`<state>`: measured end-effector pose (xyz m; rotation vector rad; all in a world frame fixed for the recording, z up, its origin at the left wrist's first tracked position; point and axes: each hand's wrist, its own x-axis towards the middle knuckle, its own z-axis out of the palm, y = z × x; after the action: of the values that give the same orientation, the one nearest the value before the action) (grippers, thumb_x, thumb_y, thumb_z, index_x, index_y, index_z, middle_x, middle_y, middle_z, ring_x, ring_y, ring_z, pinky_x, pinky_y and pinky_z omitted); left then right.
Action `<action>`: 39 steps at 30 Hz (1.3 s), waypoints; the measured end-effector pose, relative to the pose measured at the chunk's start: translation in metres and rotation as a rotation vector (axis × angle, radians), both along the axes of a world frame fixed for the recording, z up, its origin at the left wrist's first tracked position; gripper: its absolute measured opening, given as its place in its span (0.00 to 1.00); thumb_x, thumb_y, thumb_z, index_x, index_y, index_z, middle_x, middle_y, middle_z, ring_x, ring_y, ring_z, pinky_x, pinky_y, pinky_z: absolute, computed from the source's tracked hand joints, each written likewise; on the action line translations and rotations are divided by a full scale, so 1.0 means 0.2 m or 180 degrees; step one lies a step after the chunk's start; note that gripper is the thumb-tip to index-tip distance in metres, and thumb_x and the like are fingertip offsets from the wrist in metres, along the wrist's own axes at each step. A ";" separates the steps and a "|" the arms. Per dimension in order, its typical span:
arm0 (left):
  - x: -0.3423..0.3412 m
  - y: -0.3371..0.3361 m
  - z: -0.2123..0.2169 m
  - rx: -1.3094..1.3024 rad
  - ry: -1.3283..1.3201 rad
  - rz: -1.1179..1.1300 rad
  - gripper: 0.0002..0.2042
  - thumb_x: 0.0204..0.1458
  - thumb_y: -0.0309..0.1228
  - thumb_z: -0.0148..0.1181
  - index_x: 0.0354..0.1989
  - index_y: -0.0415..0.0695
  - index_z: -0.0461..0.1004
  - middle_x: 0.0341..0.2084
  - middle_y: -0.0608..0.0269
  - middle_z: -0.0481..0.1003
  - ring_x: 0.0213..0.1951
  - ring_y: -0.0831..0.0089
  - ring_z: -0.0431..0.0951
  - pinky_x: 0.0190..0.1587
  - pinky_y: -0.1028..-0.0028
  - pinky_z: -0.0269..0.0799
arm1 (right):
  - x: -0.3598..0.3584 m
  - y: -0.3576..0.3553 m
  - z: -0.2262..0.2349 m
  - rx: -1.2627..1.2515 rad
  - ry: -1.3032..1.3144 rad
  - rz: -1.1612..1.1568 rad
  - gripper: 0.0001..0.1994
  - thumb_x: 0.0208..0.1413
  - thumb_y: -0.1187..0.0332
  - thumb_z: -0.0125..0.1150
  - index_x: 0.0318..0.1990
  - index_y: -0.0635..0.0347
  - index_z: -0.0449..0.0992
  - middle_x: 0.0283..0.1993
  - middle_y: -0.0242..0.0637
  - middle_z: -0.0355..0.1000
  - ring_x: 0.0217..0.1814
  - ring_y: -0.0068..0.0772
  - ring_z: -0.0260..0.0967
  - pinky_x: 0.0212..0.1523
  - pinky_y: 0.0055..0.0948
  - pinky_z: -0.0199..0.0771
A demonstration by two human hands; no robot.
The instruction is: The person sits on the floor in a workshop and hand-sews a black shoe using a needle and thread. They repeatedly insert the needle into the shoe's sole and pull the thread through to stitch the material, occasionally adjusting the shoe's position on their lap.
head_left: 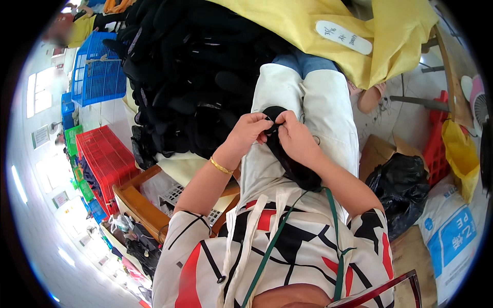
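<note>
A black fabric shoe point(295, 167) lies across my lap on the white apron point(328, 110), one end toward my knees and the other near my waist. My left hand point(251, 131) pinches its far end between thumb and fingers. Close beside it, my right hand point(296, 136) is closed on the same end, the fingertips of both hands almost meeting. Anything finer between the fingertips is too small to make out. Just left of my knees rises a large heap of similar black shoes point(190, 77).
Yellow cloth point(395, 36) covers the far side, with a white sole-shaped piece point(344, 37) on it. Leftward are a wooden drawer point(138, 200), a red crate point(105, 159) and a blue basket point(97, 69). On my right are a black plastic bag point(400, 190) and a white-and-blue sack point(449, 236).
</note>
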<state>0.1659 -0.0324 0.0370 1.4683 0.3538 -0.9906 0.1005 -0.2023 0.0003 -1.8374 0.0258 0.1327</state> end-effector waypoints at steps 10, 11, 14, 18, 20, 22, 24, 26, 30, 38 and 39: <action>-0.01 -0.01 -0.03 0.0238 -0.0380 -0.0260 0.07 0.53 0.31 0.63 0.28 0.40 0.77 0.19 0.69 0.73 0.18 0.83 0.70 0.23 0.81 0.65 | 0.10 -0.09 0.06 0.0049 -0.0040 0.0275 0.06 0.58 0.67 0.59 0.39 0.58 0.75 0.40 0.40 0.74 0.41 0.48 0.74 0.38 0.40 0.73; -0.02 -0.01 -0.03 0.0230 -0.0433 -0.0294 0.07 0.55 0.31 0.63 0.29 0.40 0.77 0.19 0.69 0.74 0.18 0.83 0.70 0.24 0.81 0.66 | 0.11 -0.07 0.03 -0.0119 -0.0257 0.0101 0.05 0.60 0.68 0.58 0.38 0.59 0.74 0.39 0.40 0.74 0.37 0.44 0.73 0.35 0.37 0.73; -0.03 0.00 -0.04 0.0293 -0.0556 -0.0382 0.09 0.57 0.33 0.63 0.31 0.40 0.77 0.20 0.70 0.74 0.18 0.83 0.71 0.25 0.81 0.67 | 0.16 -0.02 -0.01 0.0119 -0.0303 -0.0521 0.06 0.63 0.70 0.55 0.35 0.61 0.71 0.38 0.39 0.74 0.27 0.33 0.71 0.29 0.30 0.71; -0.06 -0.04 0.02 0.0645 -0.0845 -0.0312 0.13 0.61 0.37 0.60 0.30 0.39 0.76 0.18 0.70 0.72 0.17 0.84 0.69 0.23 0.82 0.66 | 0.26 -0.06 0.02 0.2112 0.1042 -0.0737 0.11 0.71 0.61 0.46 0.39 0.58 0.67 0.37 0.37 0.76 0.20 0.22 0.70 0.17 0.20 0.66; -0.09 -0.03 0.04 0.0905 -0.1085 -0.0191 0.17 0.62 0.41 0.58 0.29 0.40 0.75 0.16 0.71 0.70 0.16 0.83 0.68 0.22 0.82 0.65 | 0.23 -0.08 0.03 0.2940 0.1736 -0.0452 0.12 0.71 0.58 0.45 0.40 0.56 0.67 0.35 0.38 0.76 0.20 0.22 0.70 0.15 0.18 0.65; -0.14 0.04 0.01 0.1261 -0.1319 -0.0010 0.20 0.63 0.46 0.57 0.27 0.40 0.73 0.14 0.71 0.68 0.15 0.83 0.67 0.20 0.82 0.63 | 0.20 -0.10 0.02 0.3146 0.1781 -0.0389 0.14 0.71 0.56 0.45 0.40 0.57 0.67 0.28 0.36 0.75 0.18 0.23 0.70 0.14 0.19 0.65; -0.19 0.06 0.03 0.1040 -0.0741 0.0042 0.25 0.59 0.52 0.60 0.27 0.38 0.74 0.14 0.68 0.69 0.14 0.81 0.67 0.18 0.80 0.65 | 0.17 -0.09 -0.01 0.3210 0.1748 -0.0235 0.14 0.71 0.56 0.46 0.40 0.57 0.68 0.26 0.35 0.74 0.18 0.22 0.69 0.15 0.18 0.65; -0.22 0.03 0.05 0.0955 -0.0333 -0.0022 0.24 0.59 0.51 0.60 0.27 0.38 0.74 0.14 0.68 0.69 0.14 0.81 0.68 0.18 0.80 0.65 | 0.16 -0.07 -0.01 0.3098 0.1693 -0.0189 0.15 0.70 0.55 0.49 0.40 0.58 0.69 0.22 0.32 0.71 0.17 0.22 0.67 0.15 0.18 0.64; -0.22 -0.02 0.07 0.0505 -0.0586 0.0240 0.17 0.59 0.41 0.64 0.24 0.43 0.71 0.16 0.69 0.71 0.15 0.82 0.69 0.19 0.81 0.65 | 0.15 -0.06 0.01 0.2997 0.1652 -0.0131 0.15 0.68 0.54 0.53 0.39 0.58 0.70 0.19 0.29 0.67 0.15 0.19 0.61 0.14 0.18 0.59; -0.18 0.07 -0.07 0.0338 -0.0919 0.0443 0.13 0.59 0.35 0.63 0.24 0.47 0.69 0.17 0.72 0.71 0.18 0.86 0.67 0.22 0.84 0.64 | 0.03 -0.94 0.13 0.4278 0.0745 -0.2476 0.09 0.65 0.69 0.56 0.30 0.56 0.68 0.17 0.20 0.54 0.15 0.15 0.50 0.23 0.20 0.64; -0.19 0.06 -0.07 0.0292 -0.0901 0.0479 0.13 0.58 0.35 0.64 0.23 0.47 0.69 0.17 0.73 0.70 0.18 0.86 0.67 0.23 0.84 0.64 | -0.06 -1.17 0.07 0.3907 0.0487 -0.2908 0.09 0.65 0.69 0.56 0.31 0.57 0.67 0.18 0.22 0.54 0.17 0.18 0.50 0.41 0.30 0.77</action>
<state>0.1287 -0.0199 0.0223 1.6154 0.3014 -0.6429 0.0894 -0.4365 0.0149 -0.4691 0.7166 -0.3056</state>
